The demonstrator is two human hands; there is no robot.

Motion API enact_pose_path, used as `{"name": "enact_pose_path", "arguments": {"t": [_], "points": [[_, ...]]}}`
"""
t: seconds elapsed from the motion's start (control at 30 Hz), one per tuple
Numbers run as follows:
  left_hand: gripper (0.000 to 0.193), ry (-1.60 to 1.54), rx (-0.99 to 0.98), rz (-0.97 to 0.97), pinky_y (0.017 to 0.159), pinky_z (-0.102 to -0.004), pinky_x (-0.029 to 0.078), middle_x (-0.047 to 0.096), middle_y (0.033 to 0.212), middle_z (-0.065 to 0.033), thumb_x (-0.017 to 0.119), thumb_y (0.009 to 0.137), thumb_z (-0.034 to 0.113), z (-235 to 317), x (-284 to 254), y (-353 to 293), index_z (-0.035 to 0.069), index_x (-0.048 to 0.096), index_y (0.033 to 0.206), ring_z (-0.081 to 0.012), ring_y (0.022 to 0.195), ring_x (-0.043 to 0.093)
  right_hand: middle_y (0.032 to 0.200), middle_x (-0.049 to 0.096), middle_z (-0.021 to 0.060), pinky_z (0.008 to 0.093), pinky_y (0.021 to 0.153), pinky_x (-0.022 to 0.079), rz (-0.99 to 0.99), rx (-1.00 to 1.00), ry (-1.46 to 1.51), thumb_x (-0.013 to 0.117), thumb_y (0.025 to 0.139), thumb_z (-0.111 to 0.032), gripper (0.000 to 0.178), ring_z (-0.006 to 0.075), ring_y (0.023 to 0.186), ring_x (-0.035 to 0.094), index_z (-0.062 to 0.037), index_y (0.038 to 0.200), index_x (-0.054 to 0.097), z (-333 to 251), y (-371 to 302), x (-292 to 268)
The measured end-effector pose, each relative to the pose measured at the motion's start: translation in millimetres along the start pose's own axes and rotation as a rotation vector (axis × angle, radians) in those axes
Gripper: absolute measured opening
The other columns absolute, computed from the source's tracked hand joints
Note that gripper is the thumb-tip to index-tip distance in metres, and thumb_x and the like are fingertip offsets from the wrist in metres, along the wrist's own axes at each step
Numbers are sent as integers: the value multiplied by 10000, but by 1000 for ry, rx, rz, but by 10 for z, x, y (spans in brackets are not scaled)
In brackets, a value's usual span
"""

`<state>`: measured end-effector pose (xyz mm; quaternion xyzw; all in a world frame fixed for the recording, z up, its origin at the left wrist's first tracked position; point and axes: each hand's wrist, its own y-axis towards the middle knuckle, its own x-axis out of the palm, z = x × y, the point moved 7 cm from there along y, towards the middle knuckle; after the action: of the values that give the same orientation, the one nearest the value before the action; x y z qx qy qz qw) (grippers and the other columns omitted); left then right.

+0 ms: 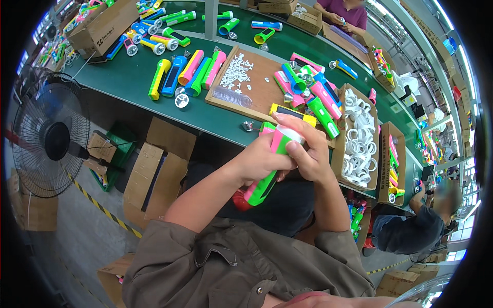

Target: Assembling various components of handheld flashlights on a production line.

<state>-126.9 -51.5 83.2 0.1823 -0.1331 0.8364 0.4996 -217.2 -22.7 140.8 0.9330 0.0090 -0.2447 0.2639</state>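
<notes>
In front of my chest I hold a pink and green flashlight (263, 186) tilted, its white ring end (290, 132) pointing up and away. My left hand (264, 158) is wrapped round the middle of its body. The fingers of my right hand (312, 149) close over the white ring, with the thumb pressed on its side. A rounded red piece (241, 200) shows at the lower end; whether it belongs to the flashlight I cannot tell. Just beyond my hands, a yellow and black flashlight (292, 114) lies on the edge of a wooden tray (259, 64).
The tray carries small white parts (237, 72), clear discs (232, 96) and piled flashlights (321, 95). A box of white rings (359, 143) stands at the right, flashlights (187, 72) at the left. A fan (56, 141) stands left; co-workers sit far (349, 15) and right (411, 228).
</notes>
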Motion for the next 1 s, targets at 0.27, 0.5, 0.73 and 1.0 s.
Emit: {"name": "enact_pose_path", "arguments": {"t": [0.27,0.5,0.73,1.0], "points": [[397,936,580,492,672,-434,553,657,869,-196,698,776,73,186,-131,3,-24,509,1112,-384,780,676,1294,603,198,431,1063,400,-72,-65,-338,560,950,-276,459,370,1234,546,-3,1319,568,-85,63,-28],[505,906,396,475,776,-476,539,663,1001,-238,719,763,89,82,-87,88,-35,496,1199,-444,925,647,1281,609,211,418,1025,425,-327,126,-132,507,972,-368,469,349,1193,575,6,1223,639,112,349,-244],[523,1300,216,551,711,-517,538,657,943,-257,721,736,106,115,-164,175,-64,463,1158,-436,810,657,1254,636,186,389,1090,361,-407,400,184,308,1028,-510,657,284,1244,539,17,1237,640,391,473,203],[419,1178,333,472,723,-493,549,656,855,-271,716,759,144,264,-232,178,-79,494,1036,-439,812,667,1443,480,207,382,1123,327,-345,247,242,256,1039,-534,689,316,1354,449,4,1377,524,396,504,-20]]}}
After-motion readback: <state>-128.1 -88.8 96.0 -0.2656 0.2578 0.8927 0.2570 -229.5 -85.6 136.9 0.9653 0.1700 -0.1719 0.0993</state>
